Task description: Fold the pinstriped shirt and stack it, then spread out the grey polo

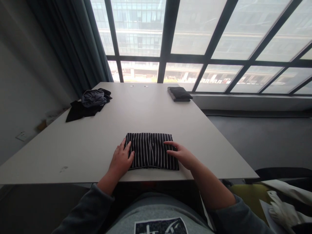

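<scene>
A black cloth with white stripes (149, 151), folded into a flat rectangle, lies at the near edge of the white table. Along its left side rests my left hand (122, 157), fingers spread, the fingertips touching the fabric. My right hand (180, 153) is at the right side of the cloth, with its fingers apart over the stripes. Neither hand grips the cloth. Whether the right fingertips press on it or hover just above, I cannot tell.
On the white table (136, 113), a heap of crumpled dark clothes (91, 102) lies at the far left. A stack of folded dark cloths (179, 94) sits at the far right edge. A chair with white items (282, 204) stands at the lower right.
</scene>
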Demonstrator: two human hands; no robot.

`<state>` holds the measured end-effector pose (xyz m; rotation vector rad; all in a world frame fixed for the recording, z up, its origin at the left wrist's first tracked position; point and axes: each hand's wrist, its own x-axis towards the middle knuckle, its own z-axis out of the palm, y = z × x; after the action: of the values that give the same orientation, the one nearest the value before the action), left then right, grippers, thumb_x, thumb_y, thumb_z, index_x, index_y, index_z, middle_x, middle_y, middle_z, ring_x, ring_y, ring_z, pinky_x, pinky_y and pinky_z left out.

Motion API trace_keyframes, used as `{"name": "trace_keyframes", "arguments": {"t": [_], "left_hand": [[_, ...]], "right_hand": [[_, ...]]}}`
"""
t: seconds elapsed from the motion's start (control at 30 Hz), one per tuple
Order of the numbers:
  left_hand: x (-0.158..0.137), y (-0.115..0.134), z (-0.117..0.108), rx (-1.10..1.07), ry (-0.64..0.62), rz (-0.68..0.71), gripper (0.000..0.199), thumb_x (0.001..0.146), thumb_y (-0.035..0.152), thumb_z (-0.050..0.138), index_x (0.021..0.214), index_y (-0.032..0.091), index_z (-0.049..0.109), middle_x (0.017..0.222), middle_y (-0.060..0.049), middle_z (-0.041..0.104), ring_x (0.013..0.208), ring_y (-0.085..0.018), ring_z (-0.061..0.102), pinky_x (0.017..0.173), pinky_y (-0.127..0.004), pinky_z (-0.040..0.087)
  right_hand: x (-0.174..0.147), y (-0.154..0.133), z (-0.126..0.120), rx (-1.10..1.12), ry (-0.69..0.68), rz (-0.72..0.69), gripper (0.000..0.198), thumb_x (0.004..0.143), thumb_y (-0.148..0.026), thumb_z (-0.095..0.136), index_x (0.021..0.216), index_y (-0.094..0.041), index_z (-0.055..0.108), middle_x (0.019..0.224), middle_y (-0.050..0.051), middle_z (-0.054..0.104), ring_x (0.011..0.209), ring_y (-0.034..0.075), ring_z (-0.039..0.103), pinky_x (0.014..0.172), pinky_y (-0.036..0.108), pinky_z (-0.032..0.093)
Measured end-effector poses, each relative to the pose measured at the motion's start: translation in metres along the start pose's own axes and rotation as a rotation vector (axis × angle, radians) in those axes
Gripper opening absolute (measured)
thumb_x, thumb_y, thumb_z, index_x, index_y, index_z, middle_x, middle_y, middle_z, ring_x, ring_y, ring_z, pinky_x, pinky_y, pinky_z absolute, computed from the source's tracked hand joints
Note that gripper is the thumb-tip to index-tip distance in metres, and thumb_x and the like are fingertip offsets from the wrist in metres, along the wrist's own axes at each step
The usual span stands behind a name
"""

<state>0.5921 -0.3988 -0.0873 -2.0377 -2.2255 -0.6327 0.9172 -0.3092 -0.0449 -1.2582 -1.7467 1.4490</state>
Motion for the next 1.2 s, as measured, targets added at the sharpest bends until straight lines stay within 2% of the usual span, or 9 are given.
{"name": "trace_keyframes", "arguments": {"t": [0.17, 0.33, 0.5, 0.67, 0.83, 1.0, 1.1, 1.2], "left_hand": [[0.000, 0.000, 0.002, -0.063, 0.024, -0.006, 0.057, 0.103, 0.039, 0.053, 0.153, 0.012, 0.059, 0.172, -0.021, 0.037, 0.157, -0.040, 0.041, 0.130, -0.061, 0.034], [0.001, -0.006, -0.003, -0.297, 0.073, -0.032, 0.057, 0.106, 0.043, 0.048, 0.154, 0.013, 0.057, 0.177, -0.018, 0.027, 0.163, -0.035, 0.030, 0.131, -0.056, 0.034], [0.004, -0.015, -0.003, -0.461, 0.158, -0.115, 0.052, 0.107, 0.039, 0.044, 0.150, 0.014, 0.061, 0.174, -0.017, 0.036, 0.162, -0.031, 0.033, 0.133, -0.052, 0.032], [0.006, -0.011, 0.003, -0.375, 0.117, -0.039, 0.054, 0.104, 0.034, 0.047, 0.152, 0.012, 0.058, 0.165, -0.019, 0.049, 0.156, -0.031, 0.045, 0.131, -0.052, 0.036], [0.006, -0.008, 0.008, -0.213, 0.111, -0.065, 0.059, 0.104, 0.040, 0.049, 0.154, 0.010, 0.056, 0.166, -0.021, 0.047, 0.155, -0.035, 0.045, 0.130, -0.057, 0.037], [0.006, -0.010, 0.016, -0.081, 0.100, -0.125, 0.067, 0.107, 0.048, 0.042, 0.157, 0.004, 0.049, 0.167, -0.025, 0.045, 0.157, -0.036, 0.042, 0.131, -0.060, 0.031], [0.006, -0.009, 0.019, -0.029, 0.091, -0.121, 0.068, 0.108, 0.050, 0.040, 0.157, 0.004, 0.049, 0.163, -0.025, 0.050, 0.155, -0.036, 0.046, 0.130, -0.059, 0.033], [0.005, -0.011, 0.020, 0.030, 0.099, -0.097, 0.070, 0.107, 0.052, 0.039, 0.156, 0.002, 0.050, 0.160, -0.025, 0.053, 0.152, -0.036, 0.049, 0.129, -0.057, 0.036]], "right_hand": [[0.001, 0.001, -0.001, 0.047, -0.019, 0.032, 0.049, 0.083, -0.031, 0.078, 0.132, -0.027, 0.075, 0.143, 0.009, 0.070, 0.134, 0.033, 0.064, 0.119, 0.051, 0.048], [0.014, 0.006, 0.001, -0.023, 0.023, 0.018, 0.055, 0.082, -0.019, 0.073, 0.137, -0.029, 0.072, 0.144, 0.007, 0.069, 0.131, 0.029, 0.066, 0.117, 0.048, 0.051], [0.032, 0.007, -0.009, -0.114, 0.020, -0.075, 0.054, 0.083, -0.013, 0.069, 0.134, -0.028, 0.074, 0.139, 0.005, 0.072, 0.131, 0.027, 0.066, 0.123, 0.048, 0.046], [0.056, 0.008, -0.023, -0.095, -0.055, -0.086, 0.054, 0.082, -0.011, 0.069, 0.132, -0.029, 0.077, 0.137, 0.006, 0.074, 0.122, 0.027, 0.071, 0.114, 0.048, 0.055], [0.091, 0.011, -0.032, 0.070, -0.143, -0.057, 0.049, 0.083, -0.015, 0.069, 0.129, -0.026, 0.078, 0.132, 0.007, 0.076, 0.109, 0.025, 0.076, 0.101, 0.044, 0.064], [0.123, 0.010, -0.035, -0.001, -0.175, -0.143, 0.047, 0.078, -0.015, 0.071, 0.123, -0.025, 0.081, 0.129, 0.005, 0.078, 0.113, 0.025, 0.074, 0.105, 0.042, 0.061], [0.136, 0.009, -0.037, 0.011, -0.238, -0.134, 0.048, 0.078, -0.018, 0.073, 0.125, -0.026, 0.081, 0.130, 0.005, 0.078, 0.112, 0.026, 0.074, 0.105, 0.043, 0.061], [0.146, 0.010, -0.038, 0.004, -0.250, -0.162, 0.047, 0.077, -0.022, 0.076, 0.123, -0.026, 0.082, 0.133, 0.005, 0.076, 0.120, 0.027, 0.071, 0.113, 0.046, 0.055]]}}
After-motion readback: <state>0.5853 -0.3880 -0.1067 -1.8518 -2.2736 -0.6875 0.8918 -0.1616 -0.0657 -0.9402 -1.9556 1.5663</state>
